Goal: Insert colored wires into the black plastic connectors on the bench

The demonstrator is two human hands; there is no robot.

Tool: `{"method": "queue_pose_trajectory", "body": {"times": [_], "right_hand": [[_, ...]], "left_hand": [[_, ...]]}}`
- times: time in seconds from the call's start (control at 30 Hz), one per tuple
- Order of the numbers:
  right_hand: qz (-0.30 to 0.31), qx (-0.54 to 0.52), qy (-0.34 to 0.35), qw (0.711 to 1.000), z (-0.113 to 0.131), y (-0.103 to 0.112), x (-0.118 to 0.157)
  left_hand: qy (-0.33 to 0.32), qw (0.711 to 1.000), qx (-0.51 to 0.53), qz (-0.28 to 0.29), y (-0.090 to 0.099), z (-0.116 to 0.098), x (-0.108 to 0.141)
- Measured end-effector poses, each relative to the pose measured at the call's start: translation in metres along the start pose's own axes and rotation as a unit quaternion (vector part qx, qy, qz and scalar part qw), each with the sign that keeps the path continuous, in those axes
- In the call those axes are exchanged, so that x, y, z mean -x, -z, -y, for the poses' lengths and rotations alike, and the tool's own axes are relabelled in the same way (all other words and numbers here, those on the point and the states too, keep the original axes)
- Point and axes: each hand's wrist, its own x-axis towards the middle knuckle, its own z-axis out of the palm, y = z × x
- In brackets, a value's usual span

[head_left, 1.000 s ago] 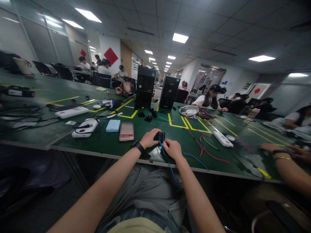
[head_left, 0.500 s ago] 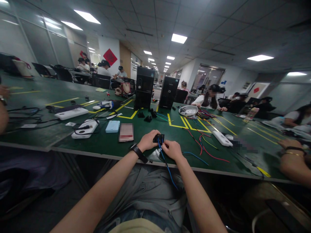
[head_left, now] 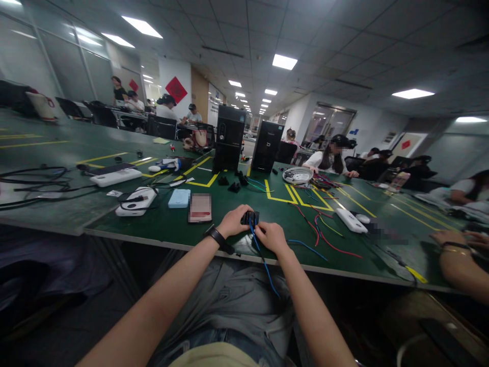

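Observation:
A small black connector block [head_left: 250,218] is gripped by my left hand [head_left: 236,221], close to the front edge of the green table [head_left: 160,224]. My right hand [head_left: 270,236] is closed at the block's right side, its fingertips pinched by the block; what they hold is too small to make out. From the block a blue wire [head_left: 268,270] runs down over the table edge towards my lap. Another blue wire [head_left: 307,246] lies just right of my right hand, near red wires [head_left: 338,250]. Several small black parts [head_left: 234,186] rest farther back.
Two black computer towers [head_left: 229,140] stand at the back. A white basket [head_left: 297,175] sits beside tangled wires. Power banks [head_left: 136,202] and cables lie left, a white device [head_left: 351,220] right. Another person's arm [head_left: 462,260] rests at the far right.
The view has shifted slightly, so the table items appear a little farther right. The arm at the far left has left the view. My hands keep nearly the same pose at the block.

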Motion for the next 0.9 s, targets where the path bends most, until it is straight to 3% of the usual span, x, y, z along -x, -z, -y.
{"method": "queue_pose_trajectory", "body": {"times": [0.23,0.67,0.9], "right_hand": [[-0.005,-0.009,-0.008,1.0,-0.001,-0.001,-0.001],[-0.125,-0.06,-0.008,0.99,-0.0022,-0.0029,0.0019],[-0.122,-0.091,0.031,0.988,-0.0062,-0.006,0.0005]], "left_hand": [[-0.002,1.0,0.004,0.0,-0.0003,0.0021,-0.0004],[0.003,1.0,0.012,0.0,-0.0014,0.004,-0.0007],[0.008,1.0,0.007,0.004,-0.0018,0.0039,-0.0006]]}}
